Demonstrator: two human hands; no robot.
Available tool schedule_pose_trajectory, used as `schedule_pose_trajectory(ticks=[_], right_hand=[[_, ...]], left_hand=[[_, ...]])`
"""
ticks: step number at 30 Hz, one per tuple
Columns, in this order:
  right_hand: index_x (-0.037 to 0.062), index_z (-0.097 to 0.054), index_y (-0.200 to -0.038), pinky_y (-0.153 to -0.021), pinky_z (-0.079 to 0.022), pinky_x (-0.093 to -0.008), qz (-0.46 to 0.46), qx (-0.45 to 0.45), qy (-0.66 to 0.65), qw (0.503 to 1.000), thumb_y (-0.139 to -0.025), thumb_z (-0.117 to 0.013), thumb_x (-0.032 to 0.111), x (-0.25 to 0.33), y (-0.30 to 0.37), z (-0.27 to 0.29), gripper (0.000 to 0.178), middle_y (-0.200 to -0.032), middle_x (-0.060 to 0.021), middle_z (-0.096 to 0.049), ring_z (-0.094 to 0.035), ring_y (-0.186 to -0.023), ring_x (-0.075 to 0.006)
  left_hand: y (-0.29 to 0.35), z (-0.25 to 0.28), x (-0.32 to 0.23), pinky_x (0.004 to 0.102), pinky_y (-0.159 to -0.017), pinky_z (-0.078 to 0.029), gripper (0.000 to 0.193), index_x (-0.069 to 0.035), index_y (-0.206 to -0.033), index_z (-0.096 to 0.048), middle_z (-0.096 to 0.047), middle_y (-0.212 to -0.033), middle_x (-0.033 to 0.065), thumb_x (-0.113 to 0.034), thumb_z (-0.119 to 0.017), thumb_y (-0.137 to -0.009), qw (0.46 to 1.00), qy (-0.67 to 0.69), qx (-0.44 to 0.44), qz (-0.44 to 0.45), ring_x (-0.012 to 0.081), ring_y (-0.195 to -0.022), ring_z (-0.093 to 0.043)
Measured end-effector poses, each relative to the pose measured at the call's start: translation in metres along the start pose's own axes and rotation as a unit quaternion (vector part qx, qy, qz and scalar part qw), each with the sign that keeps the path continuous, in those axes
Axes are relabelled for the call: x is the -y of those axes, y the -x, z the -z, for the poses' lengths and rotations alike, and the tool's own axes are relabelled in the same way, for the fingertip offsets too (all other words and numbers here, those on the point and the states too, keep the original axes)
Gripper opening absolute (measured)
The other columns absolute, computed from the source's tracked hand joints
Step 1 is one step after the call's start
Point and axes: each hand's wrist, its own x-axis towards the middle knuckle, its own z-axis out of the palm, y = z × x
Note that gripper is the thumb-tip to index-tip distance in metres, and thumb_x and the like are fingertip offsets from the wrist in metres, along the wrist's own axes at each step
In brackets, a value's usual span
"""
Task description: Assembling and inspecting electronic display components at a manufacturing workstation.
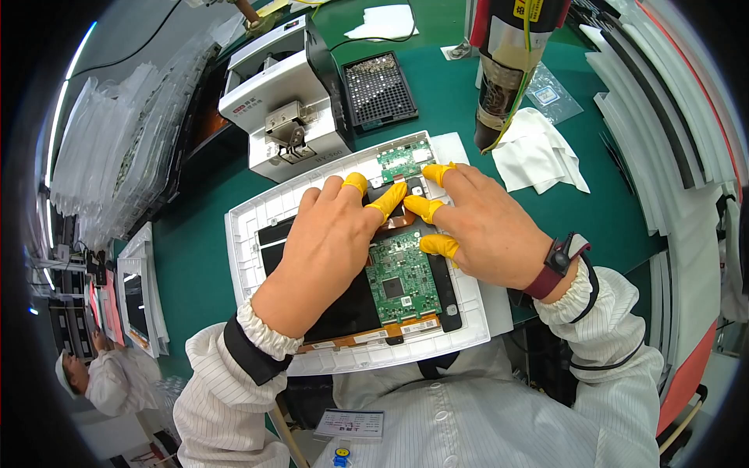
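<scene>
A white panel frame (257, 218) lies on the bench before me with a dark display back (335, 300) inside it. On it sit a large green circuit board (417, 273) and, at the far edge, a smaller green board (404, 160). A brownish flat ribbon cable (400, 222) shows between them. My left hand (320, 234) reaches over the panel, its yellow-cotted fingers apart, one tip by the small board's connector. My right hand (491, 226) faces it with three yellow-cotted fingers spread, touching around the cable and both boards' edges. The fingertip contacts are partly hidden.
A white and black benchtop machine (289, 117) stands beyond the panel, beside a black tray of small parts (380, 90). A taped cylindrical tool (503, 86) hangs at the far right near a white cloth (538, 152). Stacked white panels (655, 132) line the right; another person (109, 382) is at left.
</scene>
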Motion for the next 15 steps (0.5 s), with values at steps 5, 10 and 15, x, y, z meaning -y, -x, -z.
schedule_pose_trajectory(ticks=[5,10,15], right_hand=[[0.0010,-0.062,-0.100,-0.093,-0.036,-0.0399,0.008,-0.001,0.001,1.000,-0.074,-0.068,0.019,0.000,-0.001,0.001,0.032,-0.117,-0.0213,-0.046,-0.043,-0.110,-0.0353],[0.0032,-0.063,-0.097,-0.089,-0.038,-0.0396,0.027,-0.042,0.003,0.999,-0.074,-0.067,0.021,-0.001,0.000,-0.008,0.029,-0.110,-0.0185,-0.049,-0.045,-0.106,-0.0330],[0.0039,-0.064,-0.092,-0.085,-0.040,-0.0390,0.043,-0.071,0.017,0.996,-0.073,-0.066,0.023,-0.001,0.002,-0.009,0.026,-0.102,-0.0160,-0.051,-0.046,-0.101,-0.0310]], left_hand=[[0.001,0.001,0.001,0.0361,-0.077,-0.038,0.027,-0.004,-0.090,-0.066,-0.054,-0.084,0.0108,-0.008,-0.069,-0.063,1.000,-0.005,-0.010,-0.003,0.0258,-0.087,-0.047],[0.001,-0.001,0.001,0.0359,-0.077,-0.038,0.029,-0.005,-0.091,-0.066,-0.054,-0.084,0.0106,-0.008,-0.069,-0.063,1.000,0.003,-0.018,-0.001,0.0258,-0.088,-0.047],[0.000,-0.001,-0.001,0.0358,-0.077,-0.038,0.030,-0.005,-0.093,-0.065,-0.054,-0.084,0.0104,-0.008,-0.069,-0.063,1.000,0.001,-0.006,0.009,0.0256,-0.087,-0.047]])
